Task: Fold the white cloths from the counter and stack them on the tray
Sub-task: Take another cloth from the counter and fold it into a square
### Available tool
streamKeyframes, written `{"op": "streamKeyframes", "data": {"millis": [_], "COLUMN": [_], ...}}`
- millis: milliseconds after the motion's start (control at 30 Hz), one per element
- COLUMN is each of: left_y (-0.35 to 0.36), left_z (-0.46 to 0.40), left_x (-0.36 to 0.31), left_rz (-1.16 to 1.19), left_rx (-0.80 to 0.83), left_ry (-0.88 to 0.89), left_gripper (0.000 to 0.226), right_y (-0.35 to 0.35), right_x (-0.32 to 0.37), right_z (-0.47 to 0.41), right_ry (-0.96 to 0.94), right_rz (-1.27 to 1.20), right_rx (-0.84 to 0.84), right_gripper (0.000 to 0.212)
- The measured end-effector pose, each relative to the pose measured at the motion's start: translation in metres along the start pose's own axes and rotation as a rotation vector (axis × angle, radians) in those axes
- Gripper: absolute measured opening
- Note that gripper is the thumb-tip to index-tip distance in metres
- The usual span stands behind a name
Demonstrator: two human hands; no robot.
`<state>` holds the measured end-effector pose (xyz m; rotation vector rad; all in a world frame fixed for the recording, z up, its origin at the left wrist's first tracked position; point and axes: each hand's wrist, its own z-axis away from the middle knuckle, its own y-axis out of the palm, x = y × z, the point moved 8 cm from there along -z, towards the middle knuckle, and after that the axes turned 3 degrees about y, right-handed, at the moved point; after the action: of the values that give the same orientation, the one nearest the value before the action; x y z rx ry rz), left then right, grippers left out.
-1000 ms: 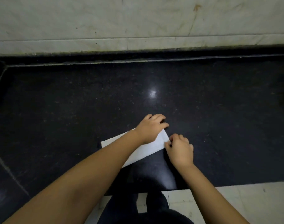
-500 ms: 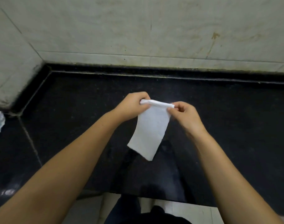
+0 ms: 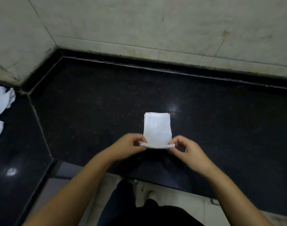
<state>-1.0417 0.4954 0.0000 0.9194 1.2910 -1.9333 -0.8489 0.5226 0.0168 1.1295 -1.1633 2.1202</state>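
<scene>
Head view: one folded white cloth (image 3: 157, 128) lies flat on the black counter (image 3: 90, 103), its near edge lifted and pinched at each corner by the left hand (image 3: 131, 146) and right hand (image 3: 186, 148), forearms reaching forward. More crumpled white cloths (image 3: 0, 108) lie at far left.
</scene>
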Motion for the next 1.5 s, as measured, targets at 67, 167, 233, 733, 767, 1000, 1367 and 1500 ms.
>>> {"op": "streamKeyframes", "data": {"millis": [67, 167, 233, 733, 767, 1000, 1367, 1500], "left_y": [0.03, 0.039, 0.028, -0.01, -0.01, 0.009, 0.021, 0.027], "left_z": [0.008, 0.007, -0.005, -0.107, -0.104, -0.065, -0.069, -0.049], "left_x": [0.023, 0.029, 0.028, 0.032, 0.034, 0.04, 0.013, -0.001], "left_rz": [-0.05, -0.023, 0.035, -0.256, -0.286, -0.509, 0.053, 0.544], "left_rx": [0.107, 0.142, 0.106, -0.21, -0.238, -0.356, -0.366, -0.415], "left_ry": [-0.085, -0.106, -0.109, -0.187, -0.204, -0.437, -0.447, -0.413], "left_gripper": [0.007, 0.007, 0.008, 0.02, 0.027, 0.045, 0.012, 0.031], "right_y": [0.022, 0.028, 0.018, -0.009, -0.009, -0.003, -0.014, -0.025], "right_x": [-0.028, -0.041, -0.039, -0.045, -0.046, -0.051, -0.042, -0.038], "right_z": [0.014, 0.016, 0.002, -0.104, -0.102, -0.086, -0.079, -0.05], "right_ry": [0.109, 0.165, 0.171, 0.389, 0.391, 0.502, 0.437, 0.429], "right_rz": [0.023, 0.001, -0.053, 0.165, 0.201, 0.457, 0.084, -0.498], "right_rx": [0.133, 0.182, 0.112, -0.289, -0.305, -0.284, -0.251, -0.24], "right_gripper": [0.005, 0.001, 0.003, 0.02, 0.026, 0.04, 0.008, 0.016]}}
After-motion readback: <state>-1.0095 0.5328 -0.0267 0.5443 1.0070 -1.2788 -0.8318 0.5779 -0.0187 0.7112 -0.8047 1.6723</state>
